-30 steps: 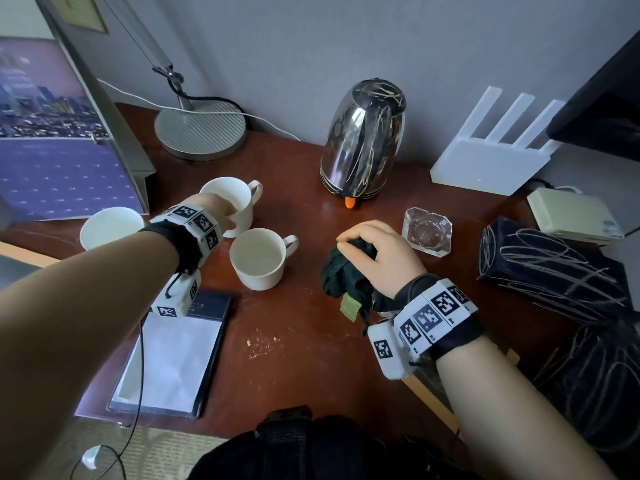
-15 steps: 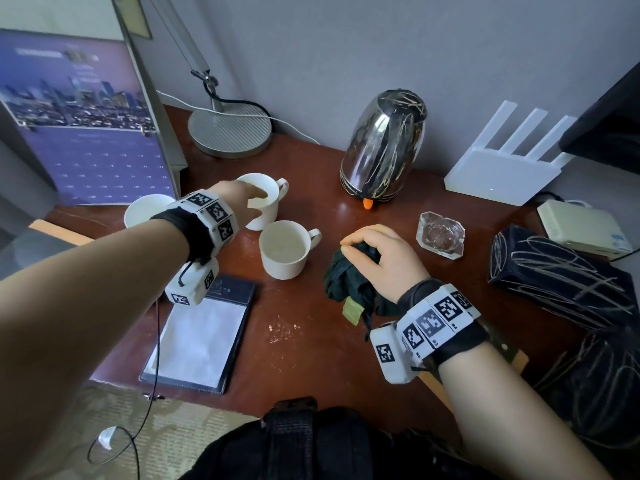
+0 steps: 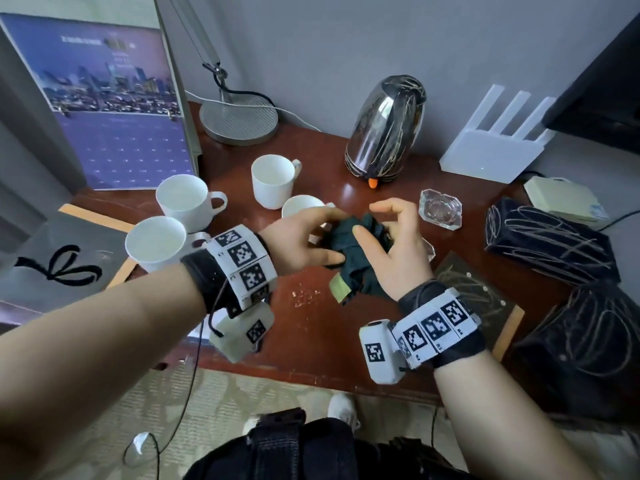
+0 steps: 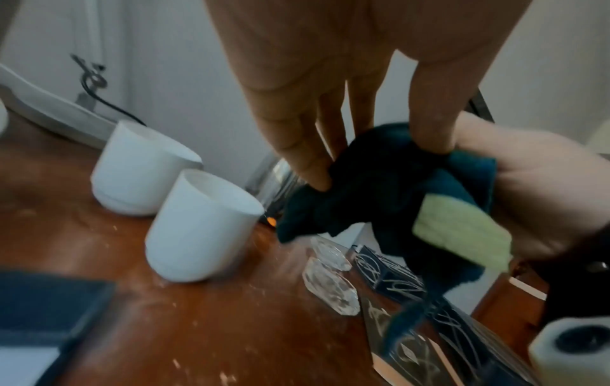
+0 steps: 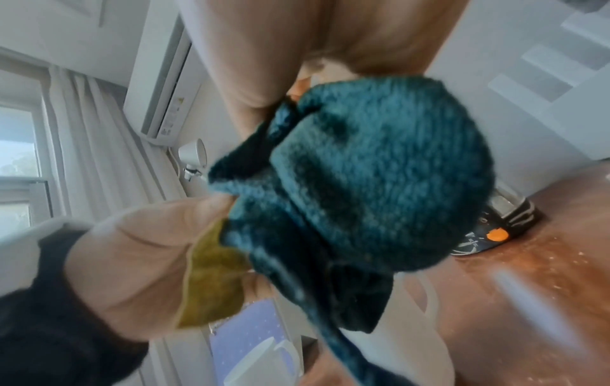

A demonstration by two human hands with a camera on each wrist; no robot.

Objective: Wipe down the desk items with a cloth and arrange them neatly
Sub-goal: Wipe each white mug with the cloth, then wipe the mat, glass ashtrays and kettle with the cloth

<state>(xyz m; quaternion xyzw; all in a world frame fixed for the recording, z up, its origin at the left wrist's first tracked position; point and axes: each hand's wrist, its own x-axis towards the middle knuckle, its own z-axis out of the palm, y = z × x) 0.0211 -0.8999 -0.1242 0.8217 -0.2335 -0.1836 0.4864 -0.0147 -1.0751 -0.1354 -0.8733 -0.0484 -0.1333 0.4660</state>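
Observation:
A crumpled dark teal cloth (image 3: 360, 247) with a yellow-green tag is held just above the brown desk (image 3: 311, 327), between both hands. My left hand (image 3: 334, 237) pinches its left side with thumb and fingers, also seen in the left wrist view (image 4: 373, 159). My right hand (image 3: 372, 220) cradles the cloth (image 5: 373, 182) from the right, palm turned up, thumb lying over it. Several white cups stand left of the hands; one cup (image 3: 275, 180) is at the back, and another (image 3: 301, 206) is partly hidden behind my left hand. A glass ashtray (image 3: 440, 209) sits to the right.
A steel kettle (image 3: 384, 126) and a white router (image 3: 495, 147) stand along the back wall. A lamp base (image 3: 239, 119) and a purple calendar (image 3: 114, 109) are back left. A black box (image 3: 550, 240) and a dark bag (image 3: 588, 341) fill the right side. Crumbs (image 3: 304, 296) lie near the front.
My left hand has left the white cup and crossed right to take the cloth. My right hand has turned palm up and raised the cloth off the desk.

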